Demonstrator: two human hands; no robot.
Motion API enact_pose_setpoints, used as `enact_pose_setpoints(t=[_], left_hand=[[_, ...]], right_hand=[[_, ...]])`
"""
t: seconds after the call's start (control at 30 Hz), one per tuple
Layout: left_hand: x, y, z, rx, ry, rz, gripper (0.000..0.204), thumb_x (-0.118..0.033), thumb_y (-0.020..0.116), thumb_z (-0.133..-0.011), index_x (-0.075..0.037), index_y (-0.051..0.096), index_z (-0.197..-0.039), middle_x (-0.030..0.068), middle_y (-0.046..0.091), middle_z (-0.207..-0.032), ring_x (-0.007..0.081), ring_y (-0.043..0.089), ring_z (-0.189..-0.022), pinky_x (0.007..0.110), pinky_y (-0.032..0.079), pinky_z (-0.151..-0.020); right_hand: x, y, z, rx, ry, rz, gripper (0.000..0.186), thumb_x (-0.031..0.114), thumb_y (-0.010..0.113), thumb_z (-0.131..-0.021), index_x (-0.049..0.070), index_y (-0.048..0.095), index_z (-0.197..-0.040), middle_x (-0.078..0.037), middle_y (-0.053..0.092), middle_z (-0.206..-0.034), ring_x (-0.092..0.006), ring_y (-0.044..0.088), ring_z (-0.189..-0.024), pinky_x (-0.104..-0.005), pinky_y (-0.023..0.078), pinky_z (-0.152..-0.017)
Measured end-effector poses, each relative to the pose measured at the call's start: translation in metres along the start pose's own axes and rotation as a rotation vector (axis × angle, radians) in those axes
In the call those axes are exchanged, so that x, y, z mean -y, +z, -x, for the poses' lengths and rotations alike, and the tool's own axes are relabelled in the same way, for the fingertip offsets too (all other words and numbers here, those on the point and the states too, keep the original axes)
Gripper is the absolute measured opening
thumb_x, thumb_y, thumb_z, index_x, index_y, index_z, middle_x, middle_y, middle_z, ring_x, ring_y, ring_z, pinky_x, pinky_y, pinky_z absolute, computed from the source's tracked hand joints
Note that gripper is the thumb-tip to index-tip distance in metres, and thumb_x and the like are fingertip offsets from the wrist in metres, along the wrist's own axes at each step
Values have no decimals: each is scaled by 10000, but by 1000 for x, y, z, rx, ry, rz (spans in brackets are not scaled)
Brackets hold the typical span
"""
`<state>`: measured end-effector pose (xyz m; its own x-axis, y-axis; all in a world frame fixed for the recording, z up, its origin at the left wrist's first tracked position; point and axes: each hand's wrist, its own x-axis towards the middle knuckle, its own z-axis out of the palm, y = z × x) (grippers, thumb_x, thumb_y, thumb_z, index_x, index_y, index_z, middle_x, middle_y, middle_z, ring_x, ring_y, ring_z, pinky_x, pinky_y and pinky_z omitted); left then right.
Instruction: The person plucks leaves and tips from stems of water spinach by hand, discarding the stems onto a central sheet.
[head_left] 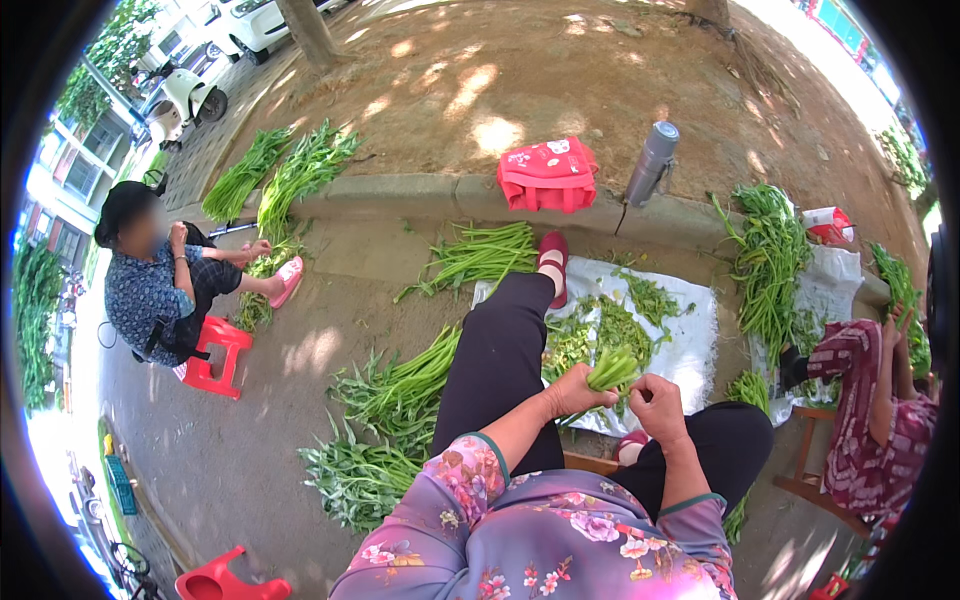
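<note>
My left hand [578, 391] is closed around a small bunch of green vegetable stems [613, 368], their pale cut ends pointing up and away from me. Close to its right, my right hand [657, 404] is curled with thumb and fingers pinched together; whatever lies between them is too small to make out. Beneath both hands spreads a white plastic sheet [690, 350], scattered with picked leaves and stem bits [618, 333]. By my left leg lie long-stemmed leafy greens [400, 395], and another bundle of stems [488, 252] rests beside my left shoe [553, 265].
A red bag [548, 174] and a grey flask [654, 163] stand on the kerb [420, 192]. At left, a person [150, 275] on a red stool [218, 358] handles greens. Another person [880, 425] sits at right near a tall heap of greens [772, 265].
</note>
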<state>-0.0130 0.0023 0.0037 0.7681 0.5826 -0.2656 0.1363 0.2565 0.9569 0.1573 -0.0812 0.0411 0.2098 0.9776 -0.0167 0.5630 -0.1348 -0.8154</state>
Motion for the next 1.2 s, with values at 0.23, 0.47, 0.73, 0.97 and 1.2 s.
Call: enact_pose_setpoints(t=[0.23,0.47,0.73,0.97,1.2], left_hand=[[-12,-3,12,160,-74,71,147,-97,696,-702,-34,676,-833,-4,647,-738,64,568,-662,228,468,-624],[-7,-3,10,261,-107,97,156,-71,696,-695,-31,647,-838,16,644,-717,71,535,-570,216,427,-507],[-16,-9,14,330,-133,206,207,-117,725,-709,-25,631,-869,37,639,-744,91,532,-563,227,421,-501],[-17,-12,12,197,-165,258,176,-111,727,-696,-26,647,-827,38,626,-705,97,520,-544,231,420,-504],[-3,-2,5,109,-114,79,141,-105,731,-719,-38,679,-831,24,663,-731,72,568,-624,229,467,-603]], right_hand=[[24,-9,18,12,-114,28,52,-4,594,-682,15,551,-703,-107,553,-638,-238,554,-554,-333,449,-531],[30,-13,27,18,-253,149,115,-21,596,-645,48,523,-699,-105,513,-643,-304,536,-642,-382,444,-581],[22,-8,29,116,69,-336,43,-12,569,-747,23,552,-728,-21,553,-631,-113,503,-538,-263,406,-502],[16,1,21,160,402,-944,82,58,561,-838,25,570,-764,3,543,-660,-71,474,-587,-213,385,-563],[2,-16,16,250,243,-203,116,101,566,-817,-1,570,-760,16,526,-642,-65,448,-592,-238,374,-531]])
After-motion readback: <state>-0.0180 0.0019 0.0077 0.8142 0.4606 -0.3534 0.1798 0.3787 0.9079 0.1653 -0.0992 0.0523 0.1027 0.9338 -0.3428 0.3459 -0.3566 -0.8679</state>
